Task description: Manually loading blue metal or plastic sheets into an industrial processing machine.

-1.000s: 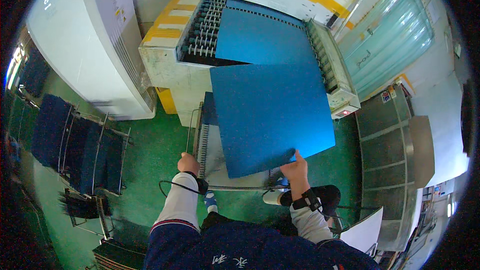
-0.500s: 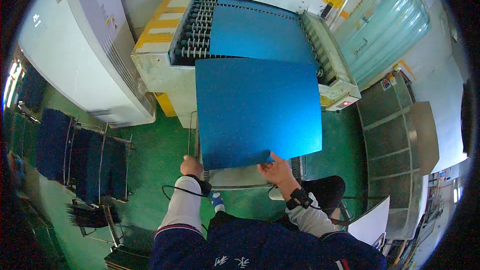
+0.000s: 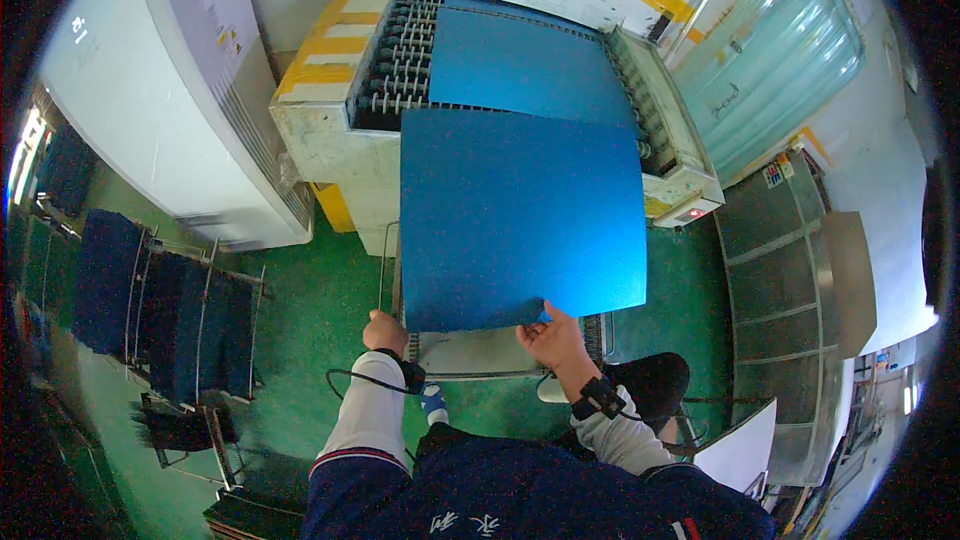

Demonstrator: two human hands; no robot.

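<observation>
A large blue sheet (image 3: 525,210), flat and nearly square, stretches in front of me with its far edge by the rollers of a machine. My right hand (image 3: 553,338) pinches its near edge between thumb and fingers, right of the middle. At the sheet's near left corner, my left hand (image 3: 384,333) is closed around the end of a thin metal rod (image 3: 386,270), apart from the sheet. Farther in, another blue sheet (image 3: 525,60) lies on the rollers (image 3: 400,65), its near edge close to or under the far edge of mine.
The machine's side walls (image 3: 335,125) flank the rollers. Beneath the held sheet is a rack (image 3: 470,355) with toothed sides. A tall white cabinet (image 3: 170,90) stands left, above racks of dark panels (image 3: 195,325). On the right are a metal-framed panel (image 3: 775,280) and a leaning board (image 3: 850,285).
The view has shifted slightly. The held sheet's far edge has moved a little farther over the rollers. Both hands keep their holds.
</observation>
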